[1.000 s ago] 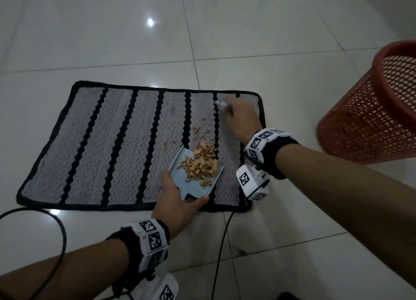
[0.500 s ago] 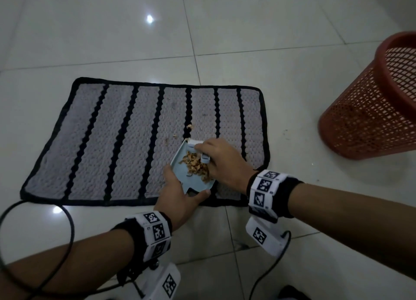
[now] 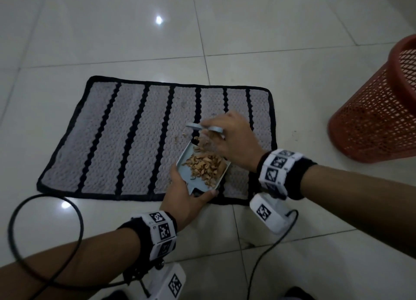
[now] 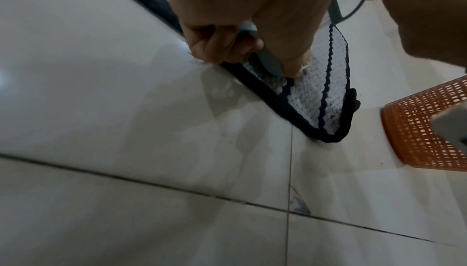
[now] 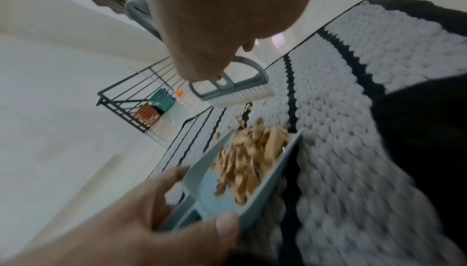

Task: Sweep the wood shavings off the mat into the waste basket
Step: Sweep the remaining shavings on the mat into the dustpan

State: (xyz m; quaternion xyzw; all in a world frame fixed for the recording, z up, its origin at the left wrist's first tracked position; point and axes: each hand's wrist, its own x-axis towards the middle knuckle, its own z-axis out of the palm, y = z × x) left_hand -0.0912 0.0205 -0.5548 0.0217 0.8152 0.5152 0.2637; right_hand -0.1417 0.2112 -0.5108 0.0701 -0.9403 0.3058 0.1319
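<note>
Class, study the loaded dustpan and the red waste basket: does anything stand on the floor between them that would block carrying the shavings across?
Nothing visible does. The dustpan, held by the left hand, sits on the mat; between its right edge and the waste basket lies only bare tile floor. The right hand with the brush hovers beside the dustpan.

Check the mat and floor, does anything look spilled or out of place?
A few loose wood shavings lie on the mat beyond the dustpan lip. Small dark specks dot the floor near the waste basket.
</note>
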